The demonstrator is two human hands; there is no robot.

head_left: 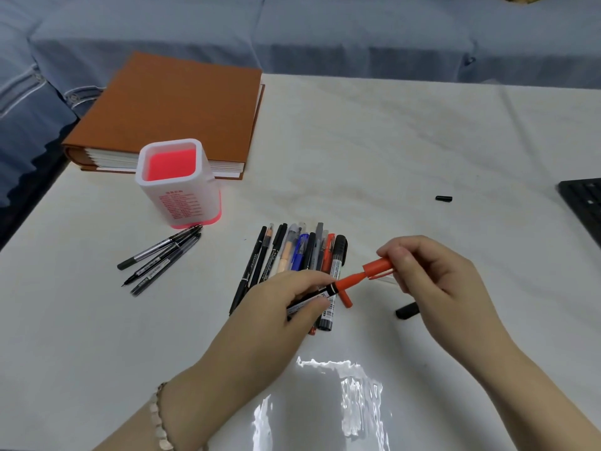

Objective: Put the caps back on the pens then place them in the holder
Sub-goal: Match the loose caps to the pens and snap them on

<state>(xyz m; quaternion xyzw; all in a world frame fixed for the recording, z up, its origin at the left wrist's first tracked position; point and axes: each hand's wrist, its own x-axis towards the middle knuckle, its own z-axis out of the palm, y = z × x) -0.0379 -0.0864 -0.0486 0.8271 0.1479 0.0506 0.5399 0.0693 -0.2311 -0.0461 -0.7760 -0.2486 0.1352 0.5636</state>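
Note:
My left hand (pixel 286 299) grips a marker (pixel 348 282) whose orange-red tip end points up and to the right. My right hand (pixel 426 271) pinches an orange-red cap (pixel 379 267) right at that tip, the cap's mouth meeting the tip. Behind the hands lies a row of several pens (pixel 292 255) on the white table. Three dark pens (pixel 162 255) lie fanned out in front of the holder (pixel 179 183), a white square cup with a pink inside, which holds no pens. A small orange-red cap (pixel 345 299) lies under the marker. Two black caps (pixel 407 310) (pixel 444 198) lie to the right.
A thick orange-brown book (pixel 175 109) lies behind the holder at the table's back left. A black keyboard (pixel 583 203) pokes in at the right edge. Blue-grey cushions (pixel 292 34) run behind the table. Glare shines off the table near the front edge (pixel 325 402).

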